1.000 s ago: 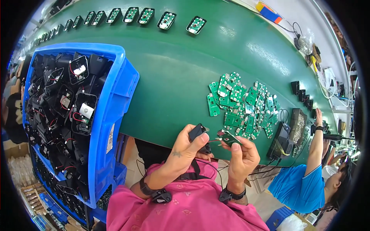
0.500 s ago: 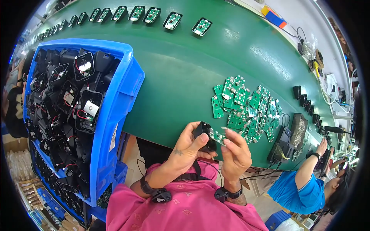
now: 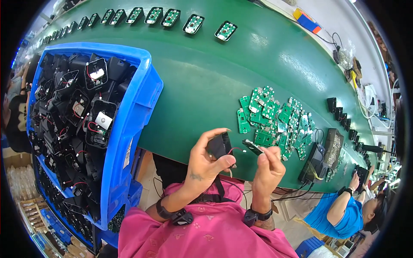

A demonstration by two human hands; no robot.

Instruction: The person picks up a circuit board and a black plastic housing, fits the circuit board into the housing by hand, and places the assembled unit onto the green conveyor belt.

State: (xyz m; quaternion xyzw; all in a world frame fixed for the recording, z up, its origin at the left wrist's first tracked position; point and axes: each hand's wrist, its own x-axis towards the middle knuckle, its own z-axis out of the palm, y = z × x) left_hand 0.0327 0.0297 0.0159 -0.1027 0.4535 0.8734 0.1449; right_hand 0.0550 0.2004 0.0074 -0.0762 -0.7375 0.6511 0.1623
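1. The left hand is raised over the near edge of the green tabletop, its grip pinching a small black plastic housing; the thumb and palm cover most of the shell, so its inside cannot be seen.
2. The right hand holds a small circuit board edge-on between its fingertips, just beside the housing; the board's face is too thin and dark to read.
3. A thin red wire runs between housing and board; whether it joins either one is hard to tell.
4. Just beyond the hands, a heap of green circuit boards lies on the tabletop, overlapping so that single boards blur together.
5. To the left, a blue crate holds many black housings with red wires; its far end is cut off by the dark rim.
6. A row of fitted housings lines the far edge, bent by the lens.
7. At lower right, a person in a blue shirt is partly cut off.
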